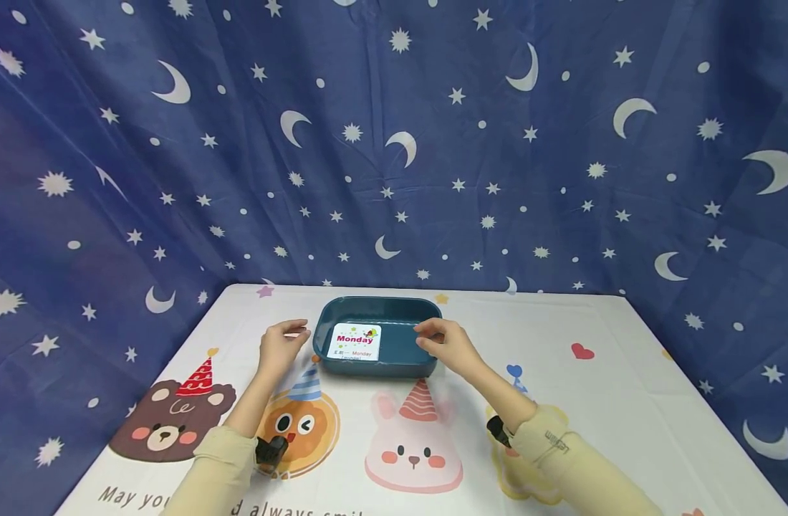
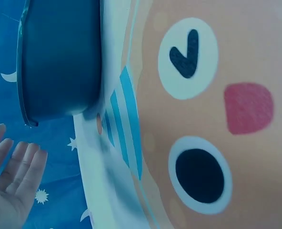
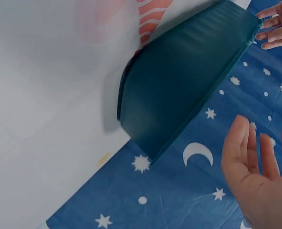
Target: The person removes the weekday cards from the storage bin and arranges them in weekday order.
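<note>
A dark teal rectangular tray (image 1: 381,369) with rounded corners stands near the back of the table. Inside it, at the left, lies a white card (image 1: 354,342) printed "Monday" in pink, with a small colourful picture above the word. My left hand (image 1: 281,347) is just beside the tray's left end, fingers loosely bent and holding nothing. In the left wrist view a small gap separates that hand (image 2: 12,176) from the tray wall (image 2: 60,62). Over the tray's right end hovers my right hand (image 1: 450,344), its fingers relaxed with nothing between them.
A white tablecloth (image 1: 529,337) printed with party animals and lettering covers the table. Behind and at the sides hangs a blue curtain (image 1: 433,236) with white moons and stars. Dark straps or devices (image 1: 271,450) sit at both wrists.
</note>
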A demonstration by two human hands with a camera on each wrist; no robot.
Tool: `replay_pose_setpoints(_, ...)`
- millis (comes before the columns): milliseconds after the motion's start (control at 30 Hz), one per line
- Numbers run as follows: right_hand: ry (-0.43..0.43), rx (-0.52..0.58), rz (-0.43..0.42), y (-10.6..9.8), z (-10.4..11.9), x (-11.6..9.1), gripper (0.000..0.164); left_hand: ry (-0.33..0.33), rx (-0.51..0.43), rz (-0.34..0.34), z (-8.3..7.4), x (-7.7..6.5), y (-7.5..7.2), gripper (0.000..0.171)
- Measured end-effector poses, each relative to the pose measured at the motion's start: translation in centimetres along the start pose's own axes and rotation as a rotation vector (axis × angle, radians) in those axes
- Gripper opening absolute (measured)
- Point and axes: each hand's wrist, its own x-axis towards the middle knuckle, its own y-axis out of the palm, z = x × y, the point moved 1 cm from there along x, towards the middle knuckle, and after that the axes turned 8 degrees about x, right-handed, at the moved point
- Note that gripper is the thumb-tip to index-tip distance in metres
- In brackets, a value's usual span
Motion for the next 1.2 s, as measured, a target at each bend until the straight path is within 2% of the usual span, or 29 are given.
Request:
replay_pose_setpoints(67, 0.069, 0.026, -0.007, 0.3, 0.0, 0.4, 0.020, -0.037, -0.031, 0.027, 0.0, 0.2, 0.1, 0.026)
replay_pose_setpoints(167, 0.123, 0.034, -0.022, 0.8, 0.1, 0.7, 0.020, -0.087, -0.071, 0.090, 0.0, 0.6, 0.4, 0.028)
replay_pose_setpoints(433, 0.180, 0.062, -0.018, 2.0, 0.3, 1.5, 0.020, -0.221, -0.177, 0.236, 0.1, 1.7, 1.0, 0.036)
replay_pose_setpoints(733, 0.235, 0.111, 0.019, 3.1, 0.2, 3.1, 0.021, -0.336, -0.317, 0.359, 0.2, 1.9, 1.4, 0.041)
replay_pose_setpoints(867, 0.257, 0.115, 0.023, 3.6, 0.0, 3.2, 0.021, -0.379, -0.338, 0.371, 0.6, 2.0, 1.8, 0.039)
replay_pose_setpoints(1200, 0.327, 0.128, 0.003, 4.6, -0.5, 4.6, 0.019, -0.396, -0.347, 0.366, 1.0, 2.1, 2.1, 0.039)
